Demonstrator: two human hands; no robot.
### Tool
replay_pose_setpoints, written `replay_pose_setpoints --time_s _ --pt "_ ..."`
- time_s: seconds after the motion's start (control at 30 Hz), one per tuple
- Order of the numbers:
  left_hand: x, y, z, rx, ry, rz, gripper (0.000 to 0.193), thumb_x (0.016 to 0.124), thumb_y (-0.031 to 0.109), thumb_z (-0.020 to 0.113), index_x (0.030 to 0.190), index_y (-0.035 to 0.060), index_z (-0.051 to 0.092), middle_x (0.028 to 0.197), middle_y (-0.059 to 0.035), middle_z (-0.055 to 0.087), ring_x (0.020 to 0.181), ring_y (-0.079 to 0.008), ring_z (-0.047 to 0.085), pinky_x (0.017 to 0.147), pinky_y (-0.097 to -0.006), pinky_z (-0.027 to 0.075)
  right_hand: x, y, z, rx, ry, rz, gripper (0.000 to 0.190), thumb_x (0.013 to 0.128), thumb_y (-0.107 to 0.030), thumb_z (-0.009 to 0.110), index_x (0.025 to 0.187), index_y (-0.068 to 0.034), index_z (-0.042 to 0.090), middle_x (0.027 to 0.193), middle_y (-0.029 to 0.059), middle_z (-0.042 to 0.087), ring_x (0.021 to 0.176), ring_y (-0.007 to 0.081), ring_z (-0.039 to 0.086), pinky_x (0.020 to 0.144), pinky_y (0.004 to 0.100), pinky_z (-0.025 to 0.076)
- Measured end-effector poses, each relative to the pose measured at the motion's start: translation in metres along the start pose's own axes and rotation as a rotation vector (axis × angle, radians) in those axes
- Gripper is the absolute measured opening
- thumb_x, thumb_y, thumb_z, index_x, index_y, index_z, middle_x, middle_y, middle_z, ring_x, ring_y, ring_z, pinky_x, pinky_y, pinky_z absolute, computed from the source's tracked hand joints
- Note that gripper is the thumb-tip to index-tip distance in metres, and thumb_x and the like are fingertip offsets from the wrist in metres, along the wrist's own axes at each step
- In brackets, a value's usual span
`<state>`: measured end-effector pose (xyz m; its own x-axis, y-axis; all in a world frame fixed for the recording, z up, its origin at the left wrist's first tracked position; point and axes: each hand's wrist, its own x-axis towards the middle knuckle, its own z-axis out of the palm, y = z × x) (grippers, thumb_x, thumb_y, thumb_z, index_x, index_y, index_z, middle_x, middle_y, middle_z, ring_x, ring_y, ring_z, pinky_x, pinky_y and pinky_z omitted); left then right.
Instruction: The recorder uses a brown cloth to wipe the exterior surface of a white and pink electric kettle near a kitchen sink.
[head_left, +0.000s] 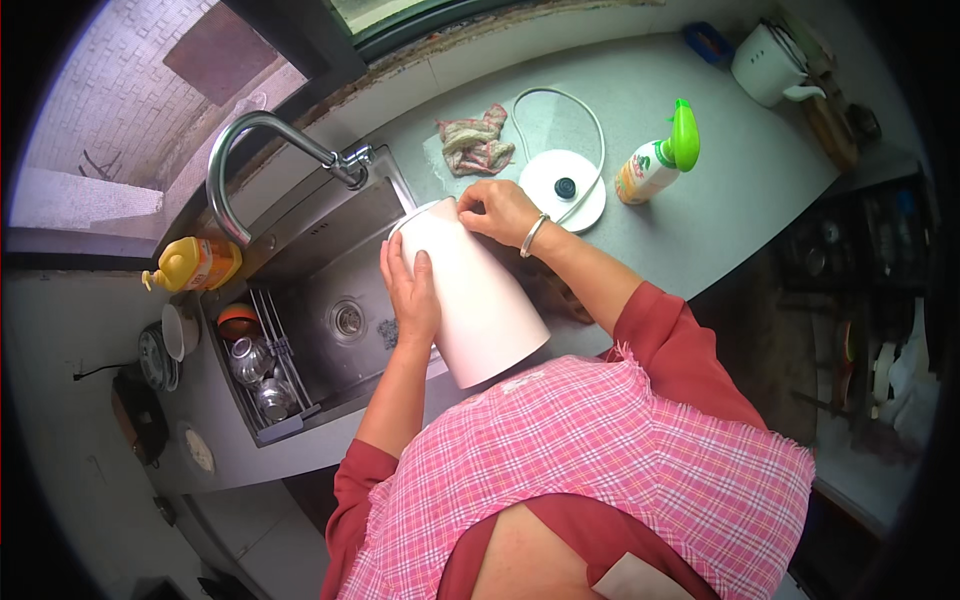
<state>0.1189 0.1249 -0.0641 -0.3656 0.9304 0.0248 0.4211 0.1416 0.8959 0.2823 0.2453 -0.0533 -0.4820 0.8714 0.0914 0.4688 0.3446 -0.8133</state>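
Observation:
A white electric kettle body (484, 300) lies tilted across the front of the sink, its wide end close to my apron. My left hand (412, 292) is spread along its left side, thumb on top and fingers near the narrow end. At that narrow end, the fingertips of my right hand (499, 211) are pinched against the right edge; what lies beneath them is hidden. Behind my right wrist, the round white kettle power base (536, 184) rests on the counter with its black connector facing up and its cord looped.
The stainless steel sink (300, 300) has a curved faucet (217, 172) and a rack holding bowls (274, 397). A crumpled cloth (476, 142) and a green-topped spray bottle (652, 169) are on the counter (735, 210). A yellow pump bottle (199, 264) stands left of the sink.

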Motion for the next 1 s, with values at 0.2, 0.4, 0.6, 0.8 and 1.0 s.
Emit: replay_pose_setpoints --time_s 0.2,0.4,0.6,0.8,1.0 --pt "0.0 0.001 0.0 -0.007 0.001 -0.005 0.054 0.094 0.03 0.046 0.139 0.0038 0.034 0.146 -0.0234 0.021 0.136 -0.0355 0.023 0.11 -0.0405 0.02 -0.001 -0.005 0.0 -0.023 0.03 -0.08 0.023 0.074 -0.025 0.068 0.08 -0.003 0.068 0.078 0.0145 0.066 0.074 0.029 0.064 0.069 0.0353 0.05" --pt "0.0 0.001 0.0 -0.001 -0.003 -0.013 0.054 0.093 0.03 0.046 0.139 0.0024 0.035 0.146 -0.0235 0.021 0.136 -0.0353 0.023 0.11 -0.04 0.02 0.004 -0.001 -0.001 -0.007 -0.026 -0.082 0.017 0.071 -0.02 0.066 0.08 -0.005 0.066 0.081 0.0141 0.065 0.079 0.0295 0.064 0.072 0.0381 0.05" --pt "0.001 0.0 0.0 0.004 -0.006 0.006 0.054 0.093 0.03 0.046 0.139 0.0017 0.034 0.146 -0.0244 0.021 0.136 -0.0353 0.022 0.11 -0.04 0.019 -0.003 -0.011 -0.003 0.084 0.159 -0.024 0.013 0.074 -0.013 0.062 0.08 -0.002 0.063 0.082 0.0149 0.064 0.076 0.0305 0.062 0.072 0.0392 0.049" --pt "0.0 0.005 0.001 -0.003 -0.004 0.007 0.054 0.093 0.029 0.047 0.138 0.0019 0.035 0.146 -0.0245 0.021 0.136 -0.0359 0.022 0.11 -0.0403 0.02 -0.005 -0.021 0.018 0.031 0.201 -0.38 0.013 0.075 -0.007 0.062 0.087 -0.001 0.064 0.09 0.0134 0.065 0.085 0.0302 0.062 0.078 0.0365 0.049" --pt "-0.001 0.004 0.005 0.021 -0.001 0.016 0.055 0.093 0.03 0.048 0.138 0.0029 0.035 0.146 -0.0235 0.021 0.136 -0.0359 0.022 0.11 -0.0411 0.021 -0.016 -0.01 0.011 0.048 0.197 -0.343 0.013 0.074 -0.002 0.059 0.086 -0.002 0.064 0.088 0.0119 0.065 0.085 0.0291 0.062 0.079 0.0353 0.049"
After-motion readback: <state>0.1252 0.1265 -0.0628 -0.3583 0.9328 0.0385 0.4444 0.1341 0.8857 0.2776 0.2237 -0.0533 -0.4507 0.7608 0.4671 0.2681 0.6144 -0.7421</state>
